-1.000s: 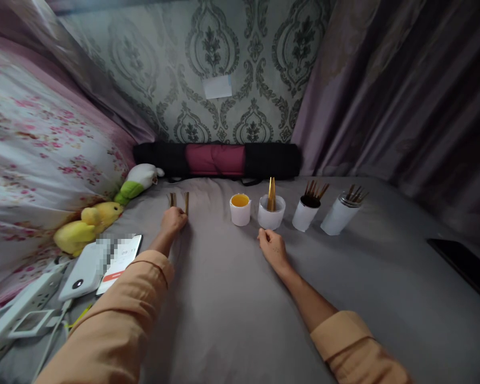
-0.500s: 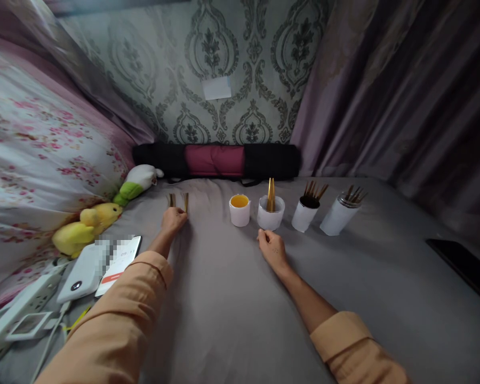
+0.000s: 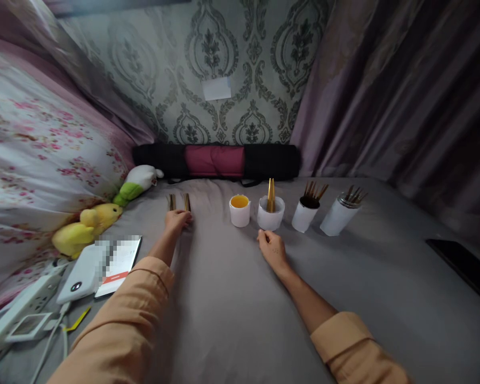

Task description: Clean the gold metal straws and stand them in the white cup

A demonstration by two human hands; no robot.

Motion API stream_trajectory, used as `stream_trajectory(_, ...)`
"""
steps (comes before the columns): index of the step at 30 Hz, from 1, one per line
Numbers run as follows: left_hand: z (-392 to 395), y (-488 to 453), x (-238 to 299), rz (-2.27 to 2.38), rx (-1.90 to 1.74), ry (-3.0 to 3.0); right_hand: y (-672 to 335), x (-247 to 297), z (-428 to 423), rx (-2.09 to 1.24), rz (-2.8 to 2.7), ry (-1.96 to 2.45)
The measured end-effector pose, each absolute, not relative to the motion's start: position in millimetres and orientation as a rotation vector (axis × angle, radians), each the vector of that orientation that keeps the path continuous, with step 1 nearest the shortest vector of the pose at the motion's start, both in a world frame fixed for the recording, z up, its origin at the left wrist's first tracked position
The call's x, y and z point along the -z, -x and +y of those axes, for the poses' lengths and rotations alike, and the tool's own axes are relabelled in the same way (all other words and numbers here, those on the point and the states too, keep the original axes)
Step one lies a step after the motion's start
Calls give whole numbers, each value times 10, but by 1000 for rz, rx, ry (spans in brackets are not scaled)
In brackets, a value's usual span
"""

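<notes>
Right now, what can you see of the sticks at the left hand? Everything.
The sticks are thin, brownish-gold and wood-like. They are in two small bunches side by side with a gap between. They lie flat on the grey sheet, far ends pointing toward the wall. The left hand covers their near ends; whether it grips them can't be told. They sit left of the yellow-lined cup, apart from it.

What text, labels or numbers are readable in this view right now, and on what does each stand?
No text can be read.
Phone screen: pixelated, with a red bar; unreadable.
White patch on the wall: looks blank.
White cups: no print visible.
Power bank: only a dark round mark, no letters legible.
</notes>
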State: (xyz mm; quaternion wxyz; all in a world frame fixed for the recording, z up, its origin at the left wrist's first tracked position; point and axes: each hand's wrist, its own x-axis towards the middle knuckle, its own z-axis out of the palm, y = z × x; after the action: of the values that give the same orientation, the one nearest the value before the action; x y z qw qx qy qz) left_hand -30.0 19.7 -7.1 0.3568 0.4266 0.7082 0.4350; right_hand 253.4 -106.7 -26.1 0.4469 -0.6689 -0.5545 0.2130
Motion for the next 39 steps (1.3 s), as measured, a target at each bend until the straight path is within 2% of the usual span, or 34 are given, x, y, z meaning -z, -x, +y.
stream_trajectory(15,-73,29,12,1415,-1268,-707,-2532,268,-1067,-532,-1373,1659)
stream_trajectory(39,-432,-280,130,999,-1302,-574,-2531,274,-1067,-533,-1375,1658)
